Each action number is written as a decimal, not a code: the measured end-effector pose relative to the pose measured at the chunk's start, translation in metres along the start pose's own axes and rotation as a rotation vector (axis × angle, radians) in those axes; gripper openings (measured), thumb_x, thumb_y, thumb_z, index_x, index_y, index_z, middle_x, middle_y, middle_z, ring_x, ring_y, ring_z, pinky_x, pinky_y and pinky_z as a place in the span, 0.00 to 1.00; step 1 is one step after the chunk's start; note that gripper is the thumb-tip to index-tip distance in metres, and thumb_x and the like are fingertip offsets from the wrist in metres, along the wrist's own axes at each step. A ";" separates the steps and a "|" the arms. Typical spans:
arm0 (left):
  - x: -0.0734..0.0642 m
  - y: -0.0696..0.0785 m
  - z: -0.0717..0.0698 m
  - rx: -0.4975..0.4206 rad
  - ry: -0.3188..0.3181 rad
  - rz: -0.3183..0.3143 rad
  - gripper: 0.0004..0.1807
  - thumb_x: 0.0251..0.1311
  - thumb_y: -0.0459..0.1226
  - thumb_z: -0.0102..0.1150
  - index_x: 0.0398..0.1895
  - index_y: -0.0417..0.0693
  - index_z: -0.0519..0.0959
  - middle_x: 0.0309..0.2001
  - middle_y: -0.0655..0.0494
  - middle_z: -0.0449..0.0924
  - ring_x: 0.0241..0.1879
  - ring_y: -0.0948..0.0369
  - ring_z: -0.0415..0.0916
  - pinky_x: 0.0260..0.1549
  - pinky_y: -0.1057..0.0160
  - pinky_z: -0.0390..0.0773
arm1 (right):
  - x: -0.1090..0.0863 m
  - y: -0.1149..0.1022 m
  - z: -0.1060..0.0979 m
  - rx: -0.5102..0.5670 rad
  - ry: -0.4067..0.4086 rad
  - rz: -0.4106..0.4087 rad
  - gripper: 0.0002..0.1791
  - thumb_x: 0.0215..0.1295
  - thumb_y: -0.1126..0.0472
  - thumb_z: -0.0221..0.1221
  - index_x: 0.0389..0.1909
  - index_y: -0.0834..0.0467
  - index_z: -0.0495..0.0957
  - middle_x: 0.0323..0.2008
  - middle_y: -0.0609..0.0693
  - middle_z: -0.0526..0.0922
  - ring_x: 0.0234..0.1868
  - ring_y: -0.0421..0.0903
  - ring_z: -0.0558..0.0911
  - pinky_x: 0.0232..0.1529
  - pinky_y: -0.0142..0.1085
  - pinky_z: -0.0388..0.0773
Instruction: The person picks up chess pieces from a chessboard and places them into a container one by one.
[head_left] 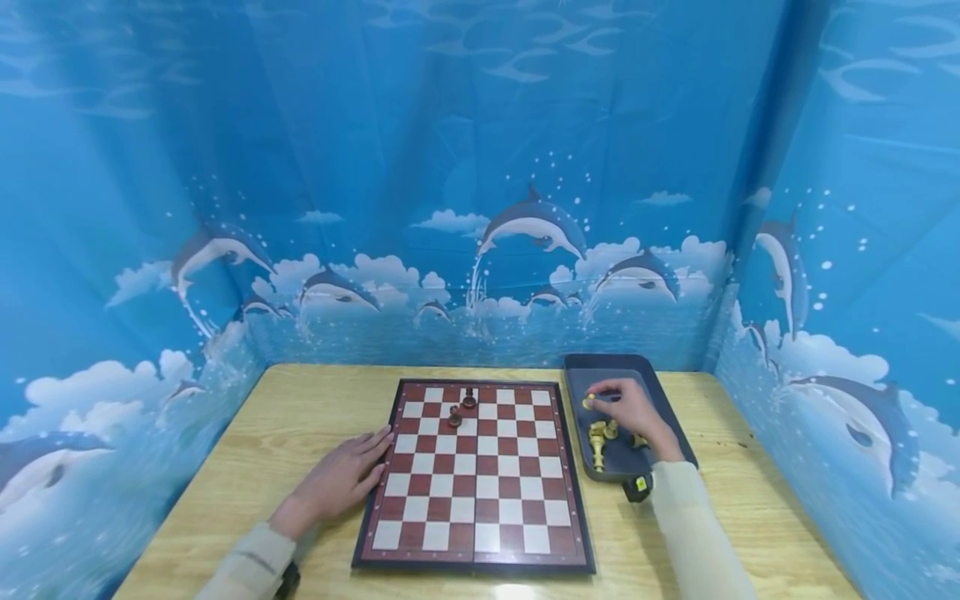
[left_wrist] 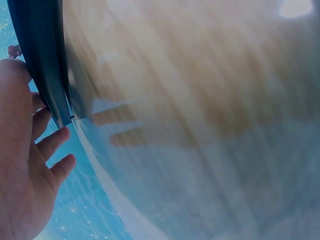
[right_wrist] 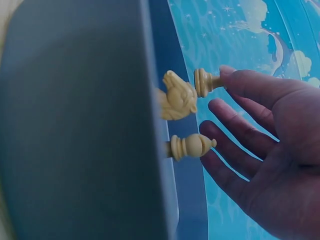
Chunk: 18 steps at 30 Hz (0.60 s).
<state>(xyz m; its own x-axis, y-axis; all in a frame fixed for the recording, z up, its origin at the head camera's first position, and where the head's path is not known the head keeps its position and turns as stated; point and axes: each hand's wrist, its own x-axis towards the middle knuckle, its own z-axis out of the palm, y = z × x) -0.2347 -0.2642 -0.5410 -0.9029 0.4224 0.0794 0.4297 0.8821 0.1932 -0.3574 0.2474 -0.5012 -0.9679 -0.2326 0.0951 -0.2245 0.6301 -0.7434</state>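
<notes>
Over the dark tray (head_left: 600, 361) near the table's (head_left: 330, 392) far right corner, the right hand (head_left: 632, 410) pinches a yellow chess piece (head_left: 588, 402) between thumb and finger; more yellow pieces (head_left: 597, 452) sit in the tray; the left hand (head_left: 341, 477), fingers loosely spread, touches the chessboard's (head_left: 517, 510) left edge; two dark pieces (head_left: 454, 417) stand towards that board's far edge, left of its middle.

Chessboard (head_left: 487, 484) checked red-brown and white; tray (head_left: 622, 461) dark grey; chess pieces (head_left: 597, 451) yellow (two dark red).
</notes>
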 end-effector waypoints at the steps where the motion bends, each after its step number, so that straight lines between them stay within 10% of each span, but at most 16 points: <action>1: 0.000 0.000 0.000 0.000 -0.002 0.000 0.31 0.79 0.52 0.43 0.78 0.48 0.61 0.79 0.51 0.56 0.75 0.43 0.61 0.73 0.40 0.62 | 0.000 0.001 0.000 -0.003 0.000 0.007 0.12 0.66 0.62 0.67 0.47 0.65 0.86 0.51 0.63 0.86 0.55 0.62 0.82 0.54 0.54 0.83; 18: 0.000 0.000 0.000 -0.016 -0.012 -0.008 0.32 0.79 0.53 0.42 0.78 0.48 0.60 0.80 0.51 0.56 0.75 0.44 0.60 0.73 0.40 0.62 | 0.003 0.004 0.002 -0.052 -0.020 0.066 0.10 0.66 0.63 0.67 0.44 0.63 0.86 0.50 0.62 0.86 0.57 0.63 0.81 0.56 0.57 0.81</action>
<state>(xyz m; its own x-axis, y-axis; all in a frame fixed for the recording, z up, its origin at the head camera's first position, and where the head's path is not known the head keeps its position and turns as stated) -0.2351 -0.2641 -0.5405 -0.9060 0.4180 0.0666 0.4223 0.8820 0.2094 -0.3611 0.2477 -0.5052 -0.9785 -0.2036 0.0337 -0.1664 0.6817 -0.7125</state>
